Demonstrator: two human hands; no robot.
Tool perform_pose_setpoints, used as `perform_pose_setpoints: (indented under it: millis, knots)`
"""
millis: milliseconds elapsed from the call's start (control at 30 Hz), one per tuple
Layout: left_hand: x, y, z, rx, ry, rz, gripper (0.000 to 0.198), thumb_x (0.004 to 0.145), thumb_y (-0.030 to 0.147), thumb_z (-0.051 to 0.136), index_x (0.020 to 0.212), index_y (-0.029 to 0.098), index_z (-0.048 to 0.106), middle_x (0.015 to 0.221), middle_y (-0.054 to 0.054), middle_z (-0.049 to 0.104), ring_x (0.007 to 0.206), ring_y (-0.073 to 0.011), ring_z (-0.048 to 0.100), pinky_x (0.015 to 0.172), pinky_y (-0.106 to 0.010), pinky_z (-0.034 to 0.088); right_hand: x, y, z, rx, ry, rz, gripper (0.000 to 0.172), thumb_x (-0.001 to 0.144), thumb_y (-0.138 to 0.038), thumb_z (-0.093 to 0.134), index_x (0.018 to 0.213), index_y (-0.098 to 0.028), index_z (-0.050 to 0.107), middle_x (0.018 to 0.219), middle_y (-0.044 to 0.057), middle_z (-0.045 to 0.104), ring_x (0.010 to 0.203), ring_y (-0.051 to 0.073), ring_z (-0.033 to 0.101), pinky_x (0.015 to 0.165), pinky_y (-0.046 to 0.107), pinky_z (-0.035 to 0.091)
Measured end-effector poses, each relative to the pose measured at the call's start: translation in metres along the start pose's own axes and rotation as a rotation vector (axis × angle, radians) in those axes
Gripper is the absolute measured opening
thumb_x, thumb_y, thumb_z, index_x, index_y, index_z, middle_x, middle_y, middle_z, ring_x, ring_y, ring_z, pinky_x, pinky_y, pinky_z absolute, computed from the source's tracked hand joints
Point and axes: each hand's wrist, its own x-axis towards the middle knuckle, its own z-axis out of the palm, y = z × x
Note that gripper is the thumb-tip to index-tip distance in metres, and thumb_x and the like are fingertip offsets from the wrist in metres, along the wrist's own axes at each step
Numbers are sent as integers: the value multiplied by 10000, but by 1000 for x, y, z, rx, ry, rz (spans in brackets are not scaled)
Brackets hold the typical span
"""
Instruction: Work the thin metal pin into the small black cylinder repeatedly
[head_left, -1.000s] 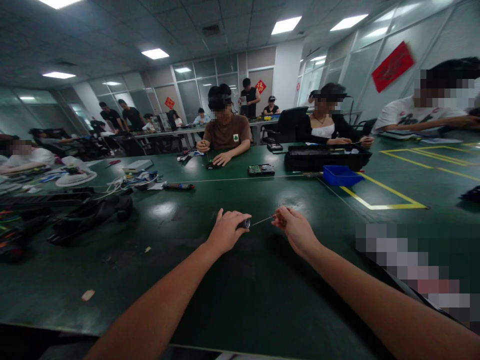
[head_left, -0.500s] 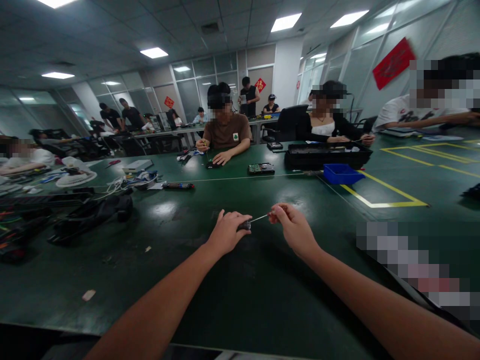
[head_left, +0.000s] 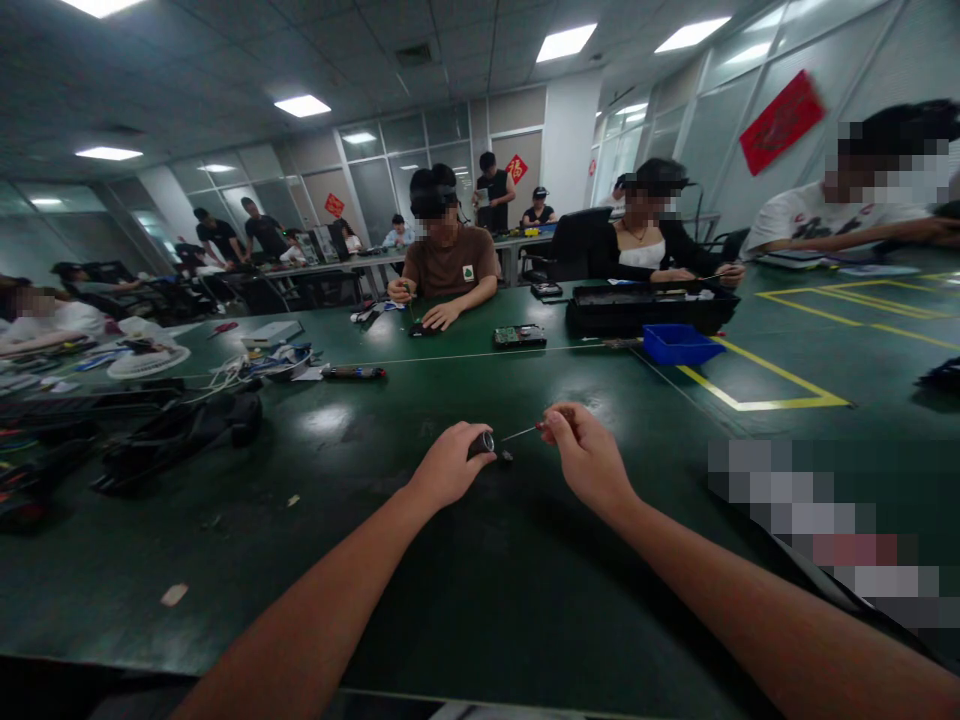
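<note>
Dark green runs across the surface [head_left: 450,620] I see through the head camera, my one view of the work. Near its middle, the left hand [head_left: 448,468] is closed around a short black cylinder [head_left: 481,444], whose pale-rimmed end faces right; I cannot tell whether the cylinder touches the surface. Opposite it, the right hand [head_left: 583,452] has its fingers pinched on the reddish end of a thin metal rod [head_left: 523,432]. I see the rod slant down to the left, its tip just short of the cylinder's rim. Just beside that rim, toward the right, lies a small dark piece [head_left: 508,456], too small for me to name. Farther left, I make out a jumble of black gear [head_left: 180,435] and, nearer me, a tan scrap [head_left: 174,595]. Beyond the hands rest a dark stick-shaped tool [head_left: 354,372], a block with a green circuit board [head_left: 520,336], a long black tray [head_left: 649,310] and, just in front of the tray, a blue bin [head_left: 681,345]. Across from me sits a co-worker in a brown shirt [head_left: 454,265], bent over a small black object [head_left: 426,328] with one hand resting on it.
</note>
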Motion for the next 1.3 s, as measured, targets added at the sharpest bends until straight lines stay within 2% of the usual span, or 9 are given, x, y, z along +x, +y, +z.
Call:
perform_pose_setpoints:
  millis: [100, 200, 300, 400, 533, 667, 800, 1033, 1300]
  knots:
    - [1, 1, -6, -61, 63, -58, 278, 875, 276, 630, 1143, 204, 606, 1126, -79, 646, 1049, -239, 606, 953, -383, 470, 1, 1, -3, 19, 66, -12, 280, 959, -464, 435, 962, -225, 581, 844, 56, 684, 778, 209, 646, 730, 353, 486]
    - [2, 4, -13, -122, 65, -118, 342, 906, 280, 569, 1240, 211, 553, 1200, -89, 639, 1106, -248, 596, 986, -400, 458, 1, 0, -6, 41, 99, -16, 284, 961, -470, 435, 975, -226, 580, 865, 59, 680, 788, 210, 642, 737, 357, 491]
    - [4, 7, -16, -130, 12, -120, 375, 930, 281, 491, 1300, 227, 526, 1248, -87, 621, 1128, -243, 590, 984, -393, 458, 1, 0, -8, 52, 117, -15, 285, 963, -471, 435, 986, -227, 581, 872, 61, 677, 794, 212, 639, 744, 364, 493]
    - [7, 12, -13, -43, -101, -67, 283, 917, 321, 503, 1158, 243, 631, 1130, -61, 668, 1005, -235, 631, 888, -371, 495, 0, 0, -8, 55, 117, -21, 292, 963, -475, 436, 991, -223, 581, 868, 64, 673, 789, 213, 632, 738, 366, 490]
    - [14, 15, -1, 171, -208, 8, 305, 892, 418, 561, 1133, 274, 678, 1076, -62, 693, 949, -270, 643, 809, -402, 511, 0, 0, -8, 61, 104, -25, 286, 963, -468, 436, 979, -220, 578, 852, 60, 664, 787, 213, 629, 738, 365, 485]
    - [21, 14, 10, 282, -250, 58, 278, 896, 395, 559, 1094, 266, 706, 1048, -75, 699, 968, -286, 640, 800, -406, 514, 0, -1, -8, 62, 107, -14, 286, 961, -471, 443, 984, -222, 581, 851, 52, 664, 785, 210, 631, 745, 364, 480]
    - [26, 8, 10, 222, -238, 25, 245, 900, 358, 552, 1032, 254, 729, 1015, -65, 716, 933, -262, 655, 813, -390, 509, 0, -2, -9, 55, 104, -17, 290, 963, -465, 437, 984, -217, 585, 851, 56, 668, 778, 207, 630, 729, 353, 477]
    - [28, -16, -13, 31, -214, -117, 173, 830, 327, 651, 909, 215, 756, 954, -46, 738, 891, -209, 667, 800, -308, 495, 1, 4, -8, 62, 101, -38, 318, 962, -489, 441, 981, -213, 597, 839, 53, 674, 774, 206, 635, 732, 355, 486]
    - [29, -30, -15, 127, -181, -174, 389, 808, 424, 670, 1157, 255, 689, 1102, -65, 709, 968, -255, 653, 793, -343, 485, 1, 1, -8, 56, 82, -42, 295, 962, -464, 443, 976, -213, 597, 827, 53, 667, 764, 204, 631, 715, 352, 491]
